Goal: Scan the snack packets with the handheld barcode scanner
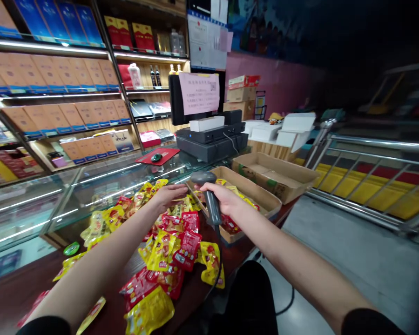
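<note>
My right hand (pixel 223 197) is closed round the handle of a dark grey barcode scanner (pixel 213 207), its head tilted up to the left and its cable hanging down past the counter edge. The scanner stands in front of the near cardboard tray (pixel 270 200), which holds several snack packets. To the left, my left hand (pixel 171 196) reaches out with its fingers stretched, above a heap of snack packets; nothing shows in it. Yellow packets (pixel 162 251) and red packets (pixel 187 249) lie spread over the dark wooden counter (pixel 192 307), below and beside both hands.
A second cardboard tray (pixel 293 184) stands behind the first. Farther back are a monitor (pixel 175 100) with a pink sheet, a dark cash drawer (pixel 209 149) and a mouse (pixel 156 157) on a red mat. Metal railings (pixel 370 149) run along the right; a glass case (pixel 66 195) stands left.
</note>
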### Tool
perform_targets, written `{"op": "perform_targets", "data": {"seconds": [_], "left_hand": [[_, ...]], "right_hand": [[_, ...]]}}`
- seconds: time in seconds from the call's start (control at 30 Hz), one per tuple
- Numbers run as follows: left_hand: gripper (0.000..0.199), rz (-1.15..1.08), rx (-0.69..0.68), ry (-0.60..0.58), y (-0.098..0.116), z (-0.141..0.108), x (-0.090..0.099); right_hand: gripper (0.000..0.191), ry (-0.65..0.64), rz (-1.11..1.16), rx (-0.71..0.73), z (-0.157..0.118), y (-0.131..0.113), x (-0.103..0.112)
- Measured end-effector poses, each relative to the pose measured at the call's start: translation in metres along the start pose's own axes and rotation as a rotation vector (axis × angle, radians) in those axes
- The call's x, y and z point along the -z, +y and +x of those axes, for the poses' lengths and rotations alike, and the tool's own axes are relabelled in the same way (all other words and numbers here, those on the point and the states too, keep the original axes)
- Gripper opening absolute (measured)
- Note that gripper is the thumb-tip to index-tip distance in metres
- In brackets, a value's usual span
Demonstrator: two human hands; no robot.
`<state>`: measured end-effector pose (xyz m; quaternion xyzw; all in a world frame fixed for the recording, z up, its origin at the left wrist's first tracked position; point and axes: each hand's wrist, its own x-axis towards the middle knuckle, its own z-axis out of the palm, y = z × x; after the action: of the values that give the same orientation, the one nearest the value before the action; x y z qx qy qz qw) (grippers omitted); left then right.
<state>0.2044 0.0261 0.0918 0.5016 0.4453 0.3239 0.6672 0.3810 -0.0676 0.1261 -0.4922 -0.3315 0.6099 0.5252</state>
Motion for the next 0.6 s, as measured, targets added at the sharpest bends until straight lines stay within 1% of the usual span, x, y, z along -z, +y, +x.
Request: {"op": "perform_targets", "data": {"seconds": [0.1,0.2,0.37,0.47,0.6], "left_hand": [[0.050,-0.003,-0.006,0.045,-0.002,-0.024,0.037],[0.051,-0.018,-0.004,0.111,-0.006,-0.052,0.076],[0.051,-0.038,-0.003,0.207,-0.018,-0.096,0.138],[0.053,-0.042,0.004,0.258,-0.029,-0.120,0.170],[0.056,-0.036,0.009,0.377,-0.043,-0.149,0.207]], "right_hand": [[0.011,-0.074,0.058,-0.110,0.003,0.008,-0.033],[0.009,-0.134,0.010,-0.189,0.008,0.021,-0.067],[0.006,-0.256,-0.052,-0.259,0.013,0.051,-0.126],[0.007,-0.344,-0.060,-0.298,0.015,0.072,-0.160],[0.003,-0.453,-0.131,-0.397,0.016,0.097,-0.197]]}}
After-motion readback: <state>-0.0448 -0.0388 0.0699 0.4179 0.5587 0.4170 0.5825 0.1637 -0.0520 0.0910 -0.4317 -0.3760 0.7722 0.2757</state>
